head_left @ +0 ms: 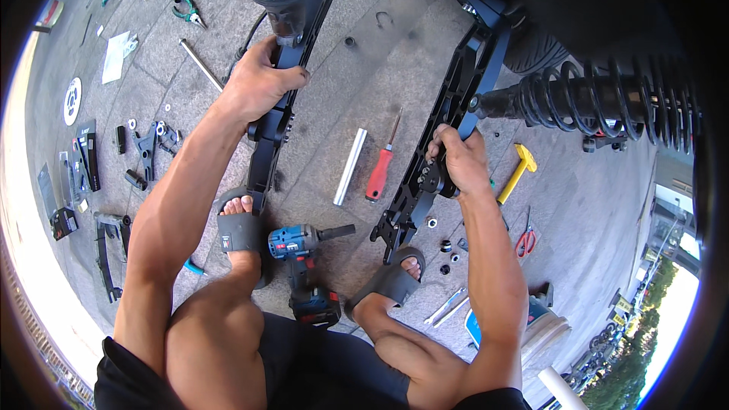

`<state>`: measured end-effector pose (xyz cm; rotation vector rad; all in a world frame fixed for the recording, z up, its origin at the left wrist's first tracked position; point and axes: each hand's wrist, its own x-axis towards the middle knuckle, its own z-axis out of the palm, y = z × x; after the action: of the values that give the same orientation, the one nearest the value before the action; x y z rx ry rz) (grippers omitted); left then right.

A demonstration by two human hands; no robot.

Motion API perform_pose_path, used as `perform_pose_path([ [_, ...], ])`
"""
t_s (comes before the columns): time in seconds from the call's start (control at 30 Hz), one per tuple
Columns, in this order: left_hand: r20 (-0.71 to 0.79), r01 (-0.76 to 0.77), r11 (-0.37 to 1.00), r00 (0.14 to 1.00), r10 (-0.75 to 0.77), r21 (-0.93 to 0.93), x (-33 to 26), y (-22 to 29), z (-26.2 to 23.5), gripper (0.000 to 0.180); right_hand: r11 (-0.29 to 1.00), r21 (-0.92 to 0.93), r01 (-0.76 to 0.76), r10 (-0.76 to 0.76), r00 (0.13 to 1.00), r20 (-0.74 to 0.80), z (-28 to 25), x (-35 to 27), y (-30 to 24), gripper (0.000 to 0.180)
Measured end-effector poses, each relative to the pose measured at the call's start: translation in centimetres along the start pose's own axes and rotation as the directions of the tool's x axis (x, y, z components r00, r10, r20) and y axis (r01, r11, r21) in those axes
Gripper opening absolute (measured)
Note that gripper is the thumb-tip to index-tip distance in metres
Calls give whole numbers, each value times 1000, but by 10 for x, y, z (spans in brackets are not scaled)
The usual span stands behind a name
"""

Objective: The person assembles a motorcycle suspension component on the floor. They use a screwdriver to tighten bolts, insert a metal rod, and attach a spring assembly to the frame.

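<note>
matt black metal frame (463, 76), glossy coil spring (607, 95), rough grey stone paving (380, 68).

Daylight scene, sharp at the middle, bent and dark at the rim.

Even outdoor light falls on the paving (380, 76) between the left hand (258, 83) and right hand (459, 163), with soft shadows under the frame (425, 182). Far left of the left hand the edge burns out white. Above the right hand the springs (607, 99) sink into deep shade. Straight lines curve near the black fisheye border; focus holds throughout.

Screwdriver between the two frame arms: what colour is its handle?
Red, clearest in the head view: the screwdriver lies on the paving beside a silver tube.
</note>
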<state>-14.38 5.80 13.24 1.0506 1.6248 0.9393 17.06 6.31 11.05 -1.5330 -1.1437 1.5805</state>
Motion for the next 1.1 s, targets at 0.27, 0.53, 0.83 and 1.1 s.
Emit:
perform_pose_path([
  [0.27,6,14,1000,1000,-14,-17,-2,3,1,47,999,-31,-24,24,999,-26,2,-2,-5,22],
  [0.53,25,62,998,998,-62,-29,0,3,1,40,994,-107,-31,27,999,-40,0,0,-6,15],
  [0.83,55,64,994,997,-59,-89,-1,4,1,38,998,-56,-37,34,998,-50,1,-2,-8,23],
  [1.1,32,61,996,998,-59,-62,0,3,0,45,995,-44,-85,82,995,-59,2,-1,-9,16],
])
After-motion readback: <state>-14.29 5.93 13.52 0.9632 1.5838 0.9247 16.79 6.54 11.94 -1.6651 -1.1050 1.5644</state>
